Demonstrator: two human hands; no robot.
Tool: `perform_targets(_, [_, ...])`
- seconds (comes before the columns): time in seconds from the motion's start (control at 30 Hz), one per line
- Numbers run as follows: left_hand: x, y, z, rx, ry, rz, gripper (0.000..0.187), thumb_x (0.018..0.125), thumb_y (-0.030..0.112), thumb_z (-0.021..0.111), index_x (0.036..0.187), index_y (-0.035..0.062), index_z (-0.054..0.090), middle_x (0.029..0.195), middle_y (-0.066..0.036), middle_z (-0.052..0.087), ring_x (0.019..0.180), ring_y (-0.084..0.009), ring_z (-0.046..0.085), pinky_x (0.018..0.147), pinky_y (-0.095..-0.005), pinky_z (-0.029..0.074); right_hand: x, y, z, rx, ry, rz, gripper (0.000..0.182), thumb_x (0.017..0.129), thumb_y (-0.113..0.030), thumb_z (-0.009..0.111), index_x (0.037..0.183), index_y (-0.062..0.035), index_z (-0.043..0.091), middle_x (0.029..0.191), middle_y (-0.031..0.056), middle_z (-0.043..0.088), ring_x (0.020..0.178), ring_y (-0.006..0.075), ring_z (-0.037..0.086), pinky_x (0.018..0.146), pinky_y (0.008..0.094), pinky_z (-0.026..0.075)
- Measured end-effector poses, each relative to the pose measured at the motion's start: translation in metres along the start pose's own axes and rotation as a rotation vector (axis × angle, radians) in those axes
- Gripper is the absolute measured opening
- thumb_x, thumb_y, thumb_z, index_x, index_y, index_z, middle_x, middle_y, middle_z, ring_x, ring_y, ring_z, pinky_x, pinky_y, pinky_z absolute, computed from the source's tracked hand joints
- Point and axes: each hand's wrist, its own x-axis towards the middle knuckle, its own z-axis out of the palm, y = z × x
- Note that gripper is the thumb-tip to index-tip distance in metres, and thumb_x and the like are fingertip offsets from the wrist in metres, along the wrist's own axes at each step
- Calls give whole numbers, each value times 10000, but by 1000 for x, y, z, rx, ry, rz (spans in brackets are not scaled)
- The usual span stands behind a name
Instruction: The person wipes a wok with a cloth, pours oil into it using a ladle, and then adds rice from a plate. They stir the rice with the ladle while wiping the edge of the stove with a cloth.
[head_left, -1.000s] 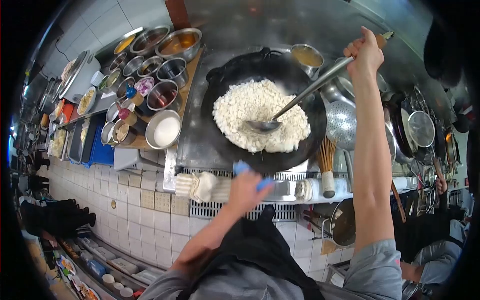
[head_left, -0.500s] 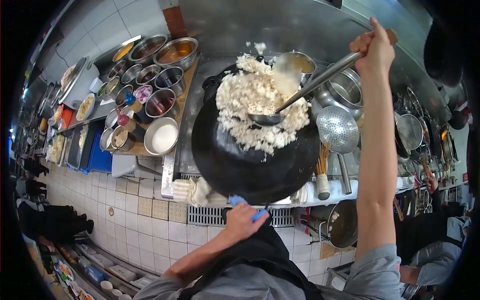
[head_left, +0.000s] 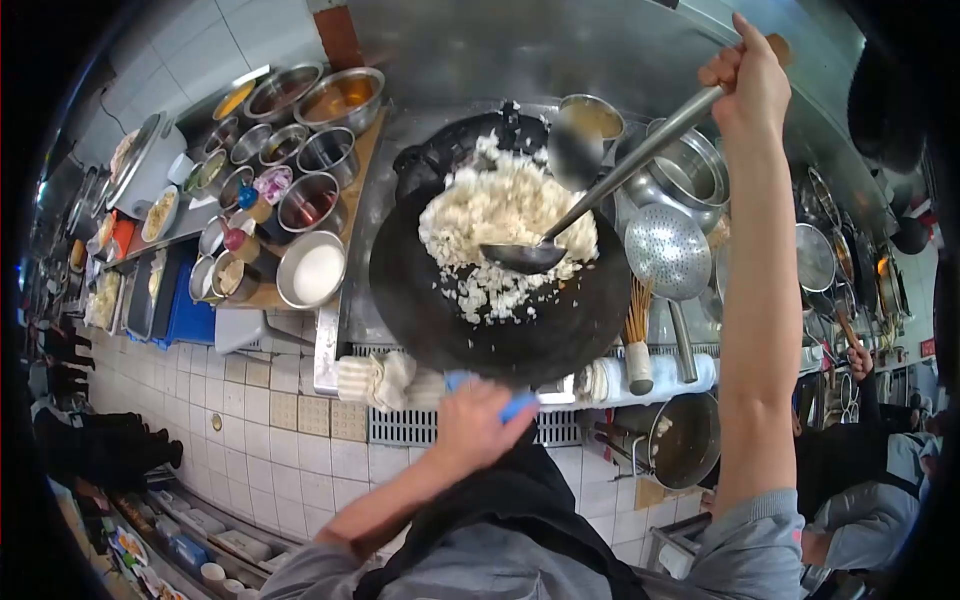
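A large black wok [head_left: 470, 345] is at the centre, tilted up at its far side over the stove. White rice [head_left: 500, 210] is heaped in its upper part, with loose grains below. My left hand [head_left: 478, 420] is closed round a blue cloth [head_left: 517, 407] at the wok's near edge; the handle there is hidden. High at the right, my right hand [head_left: 745, 80] grips the end of a long metal ladle [head_left: 640, 155], one finger stretched along it. The ladle's bowl rests on the rice.
Metal bowls of ingredients, one with white powder [head_left: 318, 268], stand left of the stove. A perforated strainer [head_left: 668, 250], a bamboo brush [head_left: 638, 345] and stacked pots [head_left: 690, 175] are at the right. Another person [head_left: 880, 500] stands at far right.
The wok has tilted and moved slightly up and left, uncovering more of the burner behind. The rice has gathered into a tighter heap. My left hand has moved up a little.
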Motion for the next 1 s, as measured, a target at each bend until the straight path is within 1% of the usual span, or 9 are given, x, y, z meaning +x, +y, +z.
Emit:
perform_targets(0.13, [38, -38, 39, -19, 149, 39, 330, 731, 296, 697, 568, 61, 531, 605, -102, 530, 596, -297, 537, 540, -416, 437, -41, 58, 15, -159, 61, -69, 245, 793, -132, 666, 716, -46, 450, 504, 37, 401, 391, 139, 401, 389, 283, 337])
perform_targets(0.37, [-20, -52, 50, 20, 102, 45, 339, 670, 282, 740, 524, 81, 509, 604, -89, 535, 592, -272, 537, 534, -392, 420, 16, -16, 25, -19, -102, -157, 270, 858, -151, 588, 681, -77, 398, 502, 8, 323, 427, 128, 309, 427, 290, 287])
perform_targets(0.43, [22, -70, 57, 6, 208, 62, 345, 700, 301, 725, 557, 75, 507, 599, -99, 501, 596, -297, 503, 533, -420, 403, 51, -55, 36, -22, -389, -194, 225, 875, -273, 516, 844, -64, 440, 704, 61, 413, 622, 172, 406, 604, 363, 355])
perform_targets(0.53, [69, -107, 65, -17, 87, 23, 302, 775, 286, 662, 651, 37, 544, 695, -124, 546, 738, -341, 525, 667, -426, 441, 9, -108, 53, 5, -645, -320, 524, 867, -481, 432, 1133, -34, 496, 1082, 170, 563, 1000, 248, 575, 926, 501, 438])
perform_targets(0.67, [77, -118, 72, -132, -39, 19, 241, 816, 240, 631, 730, 17, 601, 788, -136, 574, 839, -331, 500, 791, -412, 403, -28, -78, -3, 171, -821, -254, 215, 840, -242, 573, 818, -47, 485, 656, 45, 440, 582, 146, 447, 535, 337, 353])
perform_targets(0.73, [77, -116, 71, -189, -32, 25, 201, 819, 210, 631, 794, 11, 636, 812, -135, 604, 850, -308, 507, 789, -397, 403, -50, 18, -24, -245, -308, -431, 214, 858, -191, 587, 724, -51, 495, 608, 34, 493, 583, 111, 511, 483, 270, 393])
perform_targets(0.8, [74, -122, 80, -305, 20, -25, 200, 830, 205, 626, 817, 6, 643, 810, -132, 612, 847, -287, 520, 782, -384, 407, -78, 129, -26, -136, -260, -314, 272, 866, -183, 581, 638, -61, 499, 532, 49, 518, 443, 113, 495, 420, 272, 386])
perform_targets(0.87, [65, -123, 83, -421, 71, -90, 201, 840, 201, 620, 841, 2, 651, 808, -129, 621, 844, -265, 533, 775, -372, 412, -66, 101, -15, -13, -340, -223, 319, 849, -174, 599, 579, -61, 472, 460, 37, 462, 361, 115, 430, 375, 270, 337])
perform_targets(1.0, [60, -120, 54, -708, 73, -561, 254, 912, 245, 555, 884, 14, 657, 814, -54, 640, 758, -166, 575, 678, -298, 472, -50, 26, -14, 97, -207, -114, 395, 825, -132, 611, 516, -78, 371, 436, 23, 403, 337, 112, 367, 365, 247, 287])
